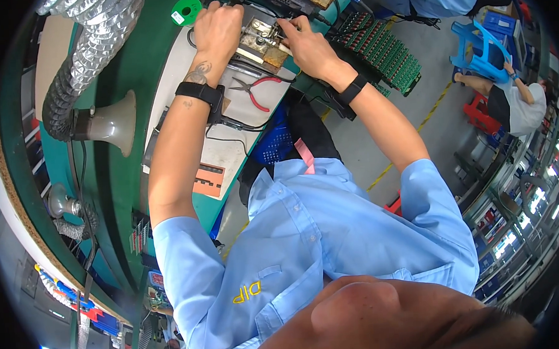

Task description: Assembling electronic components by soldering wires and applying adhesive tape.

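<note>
At the top of the view, my left hand (219, 31) is curled closed at the left side of a small metal fixture (257, 42). Its fingertips point away from me, so whatever they grip is hidden. On the fixture's right side, my right hand (309, 43) has its fingers bent and drawn together beside the bright metal fittings. What lies between those fingers is too small to make out. A worn, brownish pad (274, 56) is at the fixture's near corner. Pliers with red handles (259, 94) lie on the worktop just nearer to me, their jaws pointing left.
A green spool (186, 11) stands beyond my left hand. Several green circuit boards (380, 52) are racked to the right. A grey extraction hood (109, 124) on a silver duct (105, 38) is at the left. An orange slotted plate (209, 179) lies near the worktop's front. Other people sit at right.
</note>
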`<action>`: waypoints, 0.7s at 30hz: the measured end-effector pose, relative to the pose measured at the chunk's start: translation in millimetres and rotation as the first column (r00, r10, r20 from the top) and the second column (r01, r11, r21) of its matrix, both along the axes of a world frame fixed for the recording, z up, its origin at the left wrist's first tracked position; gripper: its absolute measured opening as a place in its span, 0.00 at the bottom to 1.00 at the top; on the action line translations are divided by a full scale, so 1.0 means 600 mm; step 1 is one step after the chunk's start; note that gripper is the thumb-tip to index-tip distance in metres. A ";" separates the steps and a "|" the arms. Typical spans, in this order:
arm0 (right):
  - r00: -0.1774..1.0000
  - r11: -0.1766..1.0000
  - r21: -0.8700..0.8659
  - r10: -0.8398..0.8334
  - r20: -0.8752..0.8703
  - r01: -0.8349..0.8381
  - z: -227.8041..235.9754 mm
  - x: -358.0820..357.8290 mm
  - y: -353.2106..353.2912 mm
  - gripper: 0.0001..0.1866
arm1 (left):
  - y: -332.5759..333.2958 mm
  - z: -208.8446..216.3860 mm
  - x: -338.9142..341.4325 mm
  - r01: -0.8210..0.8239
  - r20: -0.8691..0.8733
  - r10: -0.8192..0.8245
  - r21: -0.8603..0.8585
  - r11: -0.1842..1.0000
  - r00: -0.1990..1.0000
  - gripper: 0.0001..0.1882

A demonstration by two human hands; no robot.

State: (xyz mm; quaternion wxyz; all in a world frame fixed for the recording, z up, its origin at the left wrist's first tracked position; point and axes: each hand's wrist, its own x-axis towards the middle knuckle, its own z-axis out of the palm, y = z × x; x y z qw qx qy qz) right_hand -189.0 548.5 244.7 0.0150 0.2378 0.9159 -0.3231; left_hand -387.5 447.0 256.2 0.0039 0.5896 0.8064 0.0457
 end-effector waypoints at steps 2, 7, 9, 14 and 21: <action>1.000 1.000 -0.004 0.000 -0.004 0.000 0.001 -0.001 -0.001 0.22 | 0.007 -0.003 0.006 0.073 0.002 -0.073 0.016 0.997 0.997 0.05; 1.000 1.000 -0.013 -0.003 0.013 0.003 0.003 0.001 0.001 0.22 | 0.004 -0.003 0.007 0.164 0.026 -0.165 0.039 0.986 0.986 0.05; 1.000 1.000 -0.014 -0.002 0.007 0.003 0.000 0.001 0.001 0.23 | -0.001 0.000 0.004 0.136 0.007 -0.136 0.027 0.990 0.991 0.05; 0.998 0.999 0.032 0.006 -0.062 -0.004 -0.009 0.003 0.001 0.23 | -0.005 0.005 -0.003 0.054 -0.024 -0.054 -0.011 0.998 0.998 0.04; 1.000 1.000 -0.005 -0.006 -0.011 0.006 0.001 0.002 -0.003 0.23 | -0.002 0.002 0.004 0.144 0.046 -0.144 0.011 0.990 0.989 0.07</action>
